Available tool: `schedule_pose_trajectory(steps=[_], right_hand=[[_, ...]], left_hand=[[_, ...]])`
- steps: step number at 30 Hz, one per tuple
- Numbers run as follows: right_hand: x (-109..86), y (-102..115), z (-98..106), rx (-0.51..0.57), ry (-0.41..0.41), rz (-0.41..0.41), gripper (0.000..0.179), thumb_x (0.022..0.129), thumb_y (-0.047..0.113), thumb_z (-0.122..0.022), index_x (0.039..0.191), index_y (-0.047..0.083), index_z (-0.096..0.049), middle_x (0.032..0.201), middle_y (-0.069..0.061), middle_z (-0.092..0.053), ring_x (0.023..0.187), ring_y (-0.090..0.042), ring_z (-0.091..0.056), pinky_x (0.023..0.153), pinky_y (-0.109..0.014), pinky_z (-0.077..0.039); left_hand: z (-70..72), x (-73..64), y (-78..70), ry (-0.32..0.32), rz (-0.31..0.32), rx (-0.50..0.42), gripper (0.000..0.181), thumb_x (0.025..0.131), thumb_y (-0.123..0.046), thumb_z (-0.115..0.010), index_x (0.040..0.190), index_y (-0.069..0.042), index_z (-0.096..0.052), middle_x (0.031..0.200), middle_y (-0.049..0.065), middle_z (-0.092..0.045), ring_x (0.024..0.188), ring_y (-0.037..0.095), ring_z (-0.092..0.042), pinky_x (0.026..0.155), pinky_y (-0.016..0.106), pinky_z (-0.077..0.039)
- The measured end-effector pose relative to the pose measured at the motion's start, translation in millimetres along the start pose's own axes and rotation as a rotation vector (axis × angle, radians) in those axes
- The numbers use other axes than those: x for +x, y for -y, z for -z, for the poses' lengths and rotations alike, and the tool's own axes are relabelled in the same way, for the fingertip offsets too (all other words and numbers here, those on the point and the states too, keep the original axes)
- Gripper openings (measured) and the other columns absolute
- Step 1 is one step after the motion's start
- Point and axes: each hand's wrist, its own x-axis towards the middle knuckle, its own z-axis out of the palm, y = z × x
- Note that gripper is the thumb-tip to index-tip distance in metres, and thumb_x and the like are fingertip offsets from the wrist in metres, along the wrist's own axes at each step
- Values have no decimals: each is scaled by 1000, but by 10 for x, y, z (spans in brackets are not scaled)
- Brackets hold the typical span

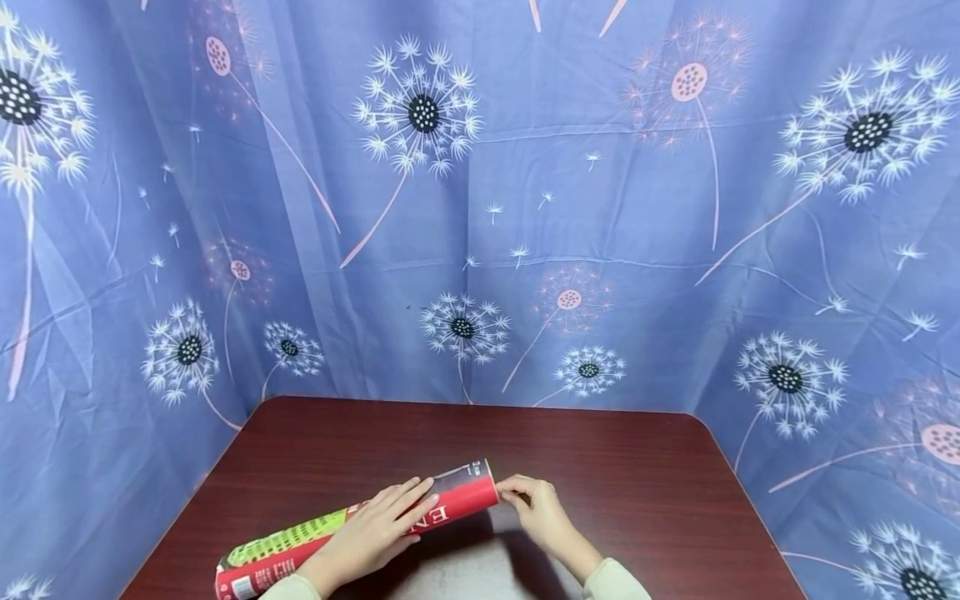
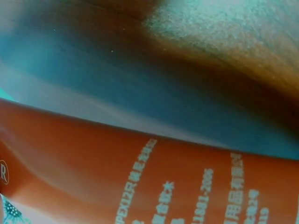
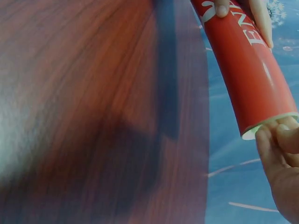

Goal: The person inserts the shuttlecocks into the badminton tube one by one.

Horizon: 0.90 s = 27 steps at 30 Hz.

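A long red shuttlecock tube (image 1: 463, 503), with a green and dark printed side, slants over the brown table, its right end higher. My left hand (image 1: 375, 529) grips it around the middle, fingers across the top and thumb along the lower side. At the tube's raised right end is my right hand (image 1: 542, 512), thumb and fingers bent together. In the right wrist view, the right fingertips (image 3: 264, 140) reach into the tube's mouth, where a pale inner edge shows. I cannot tell what they pinch inside. White lettering on the tube fills the lower left wrist view.
The dark reddish-brown table (image 1: 600, 450) has rounded far corners and a bright light reflection near its front. A blue curtain (image 1: 525, 208) with dandelion prints surrounds its back and sides. Shadows of the hands and tube fall on the tabletop.
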Motion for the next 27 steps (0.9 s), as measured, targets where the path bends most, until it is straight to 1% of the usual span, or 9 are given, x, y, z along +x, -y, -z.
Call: schedule_pose_trajectory(steps=[2, 4, 7, 9, 11, 16, 20, 24, 27], right_hand=[[-18, -29, 62, -26, -12, 20, 17, 82, -11, -65, 92, 0, -73, 83, -8, -70, 73, -14, -66, 64, -23, -54], [-37, -49, 136, -41, -42, 23, 18, 82, -12, -65, 94, 0, -73, 84, -8, -70, 73, -17, -66, 64, -24, -54], [-79, -79, 255, -46, -83, 12, 19, 82, -14, -64, 96, -3, -71, 84, -10, -70, 74, -15, -67, 63, -24, -55], [-119, -95, 331, -46, -102, -13, 20, 82, -16, -63, 96, -5, -70, 83, -11, -70, 74, -12, -67, 63, -25, -56], [-171, -106, 397, -47, -112, -49, 20, 81, -17, -62, 97, -6, -69, 83, -12, -70, 75, -10, -67, 63, -26, -56], [-304, -126, 495, -75, -120, -154, 21, 80, -17, -63, 97, -6, -69, 83, -13, -70, 75, -14, -69, 65, -26, -56], [-394, -140, 532, -87, -121, -221, 19, 81, -14, -64, 98, -6, -69, 85, -14, -71, 77, -20, -69, 67, -25, -56], [-456, -130, 560, -65, -135, -287, 17, 83, -10, -65, 98, -4, -69, 87, -16, -70, 78, -18, -69, 68, -25, -56], [-491, -122, 565, -62, -146, -326, 17, 84, -9, -66, 99, -3, -69, 87, -16, -70, 77, -15, -68, 67, -24, -56]], left_hand=[[3, 17, 3, 8, 11, -12, 55, 97, -38, -54, 144, -10, -46, 147, 13, -43, 126, 33, -50, 97, 45, -45], [6, 26, 14, 21, 23, -10, 54, 99, -41, -45, 145, -10, -44, 148, 12, -42, 127, 33, -50, 98, 45, -45], [3, 30, 51, 18, 24, 0, 56, 97, -37, -55, 144, -9, -45, 147, 14, -43, 126, 33, -50, 97, 45, -45], [-4, 26, 86, 11, 21, 13, 60, 92, -34, -64, 143, -9, -46, 146, 14, -44, 125, 34, -51, 96, 45, -46], [-16, 24, 124, 8, 26, 13, 66, 86, -29, -73, 143, -8, -46, 145, 15, -45, 124, 34, -51, 95, 46, -46], [-71, 7, 243, 12, 52, 4, 79, 74, -18, -83, 143, -6, -46, 145, 16, -45, 123, 37, -52, 94, 48, -46], [-133, -26, 355, 20, 71, 27, 79, 70, -15, -84, 141, -5, -48, 143, 18, -46, 121, 38, -52, 94, 49, -46], [-194, -58, 467, 23, 87, 53, 75, 73, -17, -82, 139, -4, -50, 142, 20, -47, 121, 39, -52, 93, 50, -46], [-228, -82, 545, 28, 103, 51, 70, 76, -17, -80, 138, -3, -51, 141, 21, -47, 121, 40, -52, 93, 51, -46]])
